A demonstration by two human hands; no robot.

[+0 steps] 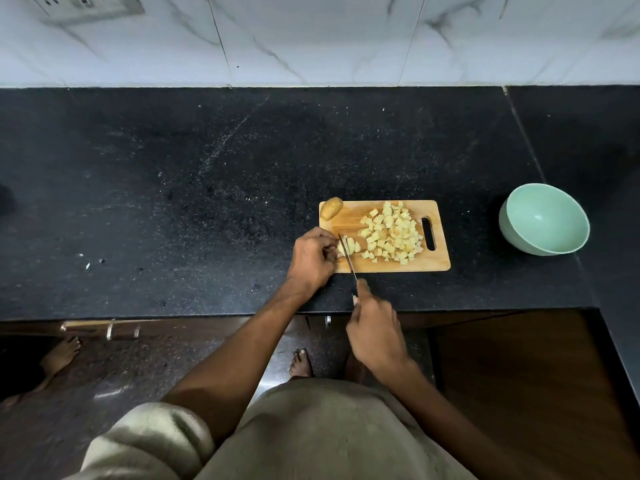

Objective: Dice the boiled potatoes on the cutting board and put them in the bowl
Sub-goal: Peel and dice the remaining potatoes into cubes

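Right hand (375,332) grips the knife (347,257) handle, index finger stretched along its top, blade angled down across the board's (388,266) near-left corner into a potato piece (349,246); left hand (313,258) curls over that piece, fingertips pinching it just left of the blade. Both forearms reach in from the bottom, left arm nearly straight, right bent at the wrist. Diced cubes (393,233) pile mid-board, one unpeeled potato (330,208) sits on the far-left corner, bowl (543,219) stands apart to the right on the counter (207,188).
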